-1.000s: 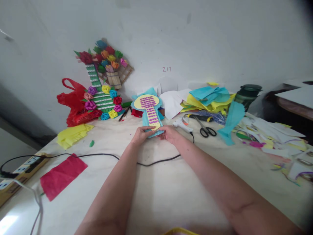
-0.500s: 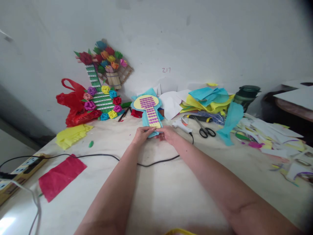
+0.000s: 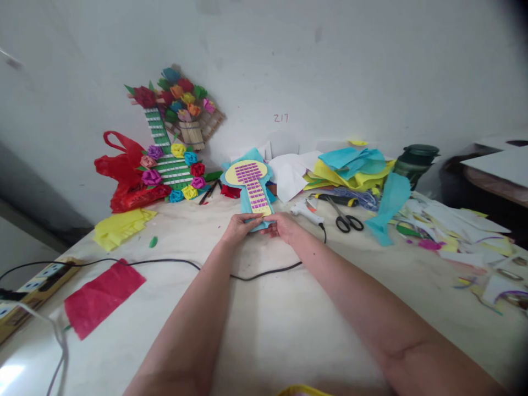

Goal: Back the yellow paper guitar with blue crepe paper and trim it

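Observation:
A yellow guitar-shaped paper cutout (image 3: 233, 174) with purple strips across it stands tilted over light blue crepe paper (image 3: 245, 204), its rounded part away from me. My left hand (image 3: 239, 227) pinches the near end from the left, thumb on top. From the right, my right hand (image 3: 282, 224) pinches the same end, with its thumb close to the left thumb and its other fingers curled beneath. What the fingers do under the paper is hidden. Just right of my right hand lies a white glue gun (image 3: 307, 211), beside black-handled scissors (image 3: 348, 222).
At the back left, paper flowers (image 3: 177, 149) decorate a green-and-white striped piece beside a red plastic bag (image 3: 124, 176). A black cord (image 3: 173, 260) crosses the table from a power strip (image 3: 45, 280). Paper scraps (image 3: 462, 231) and a dark green bottle (image 3: 416, 165) are right.
Almost nothing differs. Both hands keep their pinch on the near end of the cutout, and the view has shifted very slightly.

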Demonstrator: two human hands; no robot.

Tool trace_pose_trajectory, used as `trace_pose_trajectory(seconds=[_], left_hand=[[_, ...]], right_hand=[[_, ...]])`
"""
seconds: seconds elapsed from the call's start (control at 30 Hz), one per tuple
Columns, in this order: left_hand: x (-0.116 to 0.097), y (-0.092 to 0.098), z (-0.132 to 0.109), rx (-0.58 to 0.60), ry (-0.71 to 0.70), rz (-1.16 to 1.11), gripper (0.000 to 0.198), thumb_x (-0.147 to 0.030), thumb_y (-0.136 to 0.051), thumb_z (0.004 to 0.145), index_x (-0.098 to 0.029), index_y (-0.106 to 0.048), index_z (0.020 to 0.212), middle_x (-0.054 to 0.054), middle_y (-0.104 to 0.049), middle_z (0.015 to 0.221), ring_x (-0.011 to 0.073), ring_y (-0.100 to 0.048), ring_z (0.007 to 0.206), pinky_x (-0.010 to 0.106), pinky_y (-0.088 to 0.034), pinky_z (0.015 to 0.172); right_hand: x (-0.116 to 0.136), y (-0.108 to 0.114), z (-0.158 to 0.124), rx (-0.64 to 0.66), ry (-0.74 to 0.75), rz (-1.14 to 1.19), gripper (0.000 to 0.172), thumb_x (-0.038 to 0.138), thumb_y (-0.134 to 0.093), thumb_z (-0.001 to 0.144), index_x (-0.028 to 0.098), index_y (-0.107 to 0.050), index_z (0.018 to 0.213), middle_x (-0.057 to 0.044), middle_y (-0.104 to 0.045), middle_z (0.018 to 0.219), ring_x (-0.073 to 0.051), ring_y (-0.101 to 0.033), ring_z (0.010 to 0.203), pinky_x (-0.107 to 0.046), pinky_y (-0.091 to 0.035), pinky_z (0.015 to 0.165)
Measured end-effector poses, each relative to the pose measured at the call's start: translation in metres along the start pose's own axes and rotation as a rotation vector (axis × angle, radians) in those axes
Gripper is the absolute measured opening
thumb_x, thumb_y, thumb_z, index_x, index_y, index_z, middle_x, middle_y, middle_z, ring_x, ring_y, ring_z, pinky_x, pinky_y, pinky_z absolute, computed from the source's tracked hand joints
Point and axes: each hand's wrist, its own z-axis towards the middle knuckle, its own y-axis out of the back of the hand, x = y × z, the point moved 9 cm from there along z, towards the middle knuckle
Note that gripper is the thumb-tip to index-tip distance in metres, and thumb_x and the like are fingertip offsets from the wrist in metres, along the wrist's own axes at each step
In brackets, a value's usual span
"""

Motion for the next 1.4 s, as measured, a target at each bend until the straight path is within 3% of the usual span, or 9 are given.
trace_pose_trajectory(seconds=[0.77, 1.03, 1.4], left_hand=[[0.002, 0.001, -0.001, -0.003, 0.064, -0.103, 0.037, -0.038, -0.076, 0.055, -0.015, -0.072, 0.084, 0.008, -0.070, 0.094, 0.0258, -0.062, 0.093, 0.037, -0.045, 0.087], [0.006, 0.005, 0.001, -0.035, 0.036, -0.124, 0.035, -0.039, -0.076, 0.055, -0.015, -0.072, 0.080, 0.008, -0.070, 0.090, 0.0242, -0.063, 0.087, 0.035, -0.046, 0.083], [0.012, 0.005, 0.002, -0.062, 0.115, -0.245, 0.034, -0.034, -0.080, 0.049, -0.013, -0.072, 0.074, 0.008, -0.071, 0.082, 0.0217, -0.063, 0.077, 0.036, -0.047, 0.079]], right_hand=[[-0.001, -0.002, 0.000, 0.024, -0.008, -0.014, 0.012, 0.015, -0.054, 0.073, 0.011, -0.059, 0.083, -0.001, -0.060, 0.052, -0.014, -0.061, 0.047, -0.019, -0.039, 0.036], [-0.001, -0.007, 0.000, 0.181, -0.045, -0.023, 0.017, 0.016, -0.052, 0.075, 0.010, -0.060, 0.088, -0.006, -0.067, 0.063, -0.015, -0.063, 0.051, -0.021, -0.044, 0.039], [-0.003, -0.005, -0.003, 0.131, -0.053, -0.078, 0.017, 0.006, -0.047, 0.071, 0.008, -0.057, 0.084, -0.005, -0.064, 0.054, -0.015, -0.063, 0.051, -0.020, -0.045, 0.041]])
